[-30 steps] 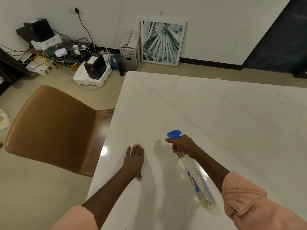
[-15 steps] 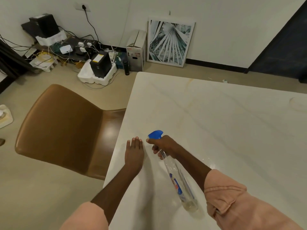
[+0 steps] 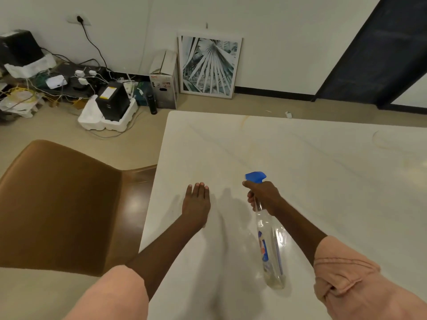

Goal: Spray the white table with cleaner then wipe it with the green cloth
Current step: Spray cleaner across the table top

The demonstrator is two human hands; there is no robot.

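Spray bottle (image 3: 269, 241): clear, with a blue trigger head (image 3: 255, 176) and a blue-and-red label; its long axis runs from the base, nearest the person, up and away to the head, tilted slightly left, with the nozzle pointing left and away over the bench.
Right hand (image 3: 263, 197): fingers curled round the bottle's neck just under the trigger head, holding it above the bench (whether the base touches the surface cannot be told).
Left hand (image 3: 196, 204): left of the right hand and apart from it, lying flat, palm down, fingers straight and together, on the bench near its left edge.
Bench (image 3: 323, 181): white and glossy with faint grey and yellowish veining; a faint ring mark sits far right of the right hand.
Sleeves: pink, rolled up on both arms.
Chair (image 3: 62, 199): brown, left of the left hand, its seat tucked against the bench edge.
Room: beige floor, white wall; beyond the hands 1 framed palm-leaf print (image 3: 209, 65) leans on the wall, with a cardboard box (image 3: 164, 83) just left of it; farther left a clutter of cables, chargers and a black unit in white foam (image 3: 111, 109).
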